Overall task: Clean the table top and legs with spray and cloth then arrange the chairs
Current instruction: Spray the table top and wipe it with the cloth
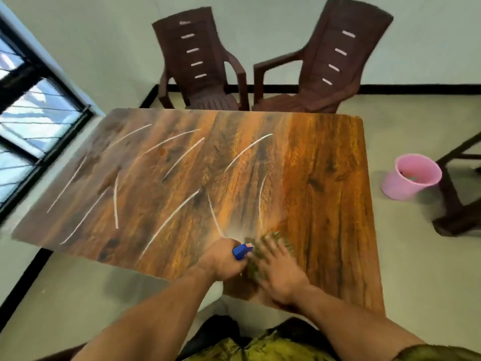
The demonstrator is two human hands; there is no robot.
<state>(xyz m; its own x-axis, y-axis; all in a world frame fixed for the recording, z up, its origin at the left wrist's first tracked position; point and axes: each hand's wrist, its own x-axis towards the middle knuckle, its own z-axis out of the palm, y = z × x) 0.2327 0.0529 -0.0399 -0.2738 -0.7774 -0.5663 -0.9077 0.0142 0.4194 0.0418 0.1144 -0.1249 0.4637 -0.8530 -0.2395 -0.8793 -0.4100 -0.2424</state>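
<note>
Head: spray bottle (242, 251) in left hand (223, 259)

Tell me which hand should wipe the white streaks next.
Right. The right hand lies flat on the green cloth on the table top; the left hand grips the spray bottle, so it is occupied.

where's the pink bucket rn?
Head view, right side: the pink bucket sits on the floor just off the table's right edge, next to the dark furniture legs at the frame's right border.
</note>
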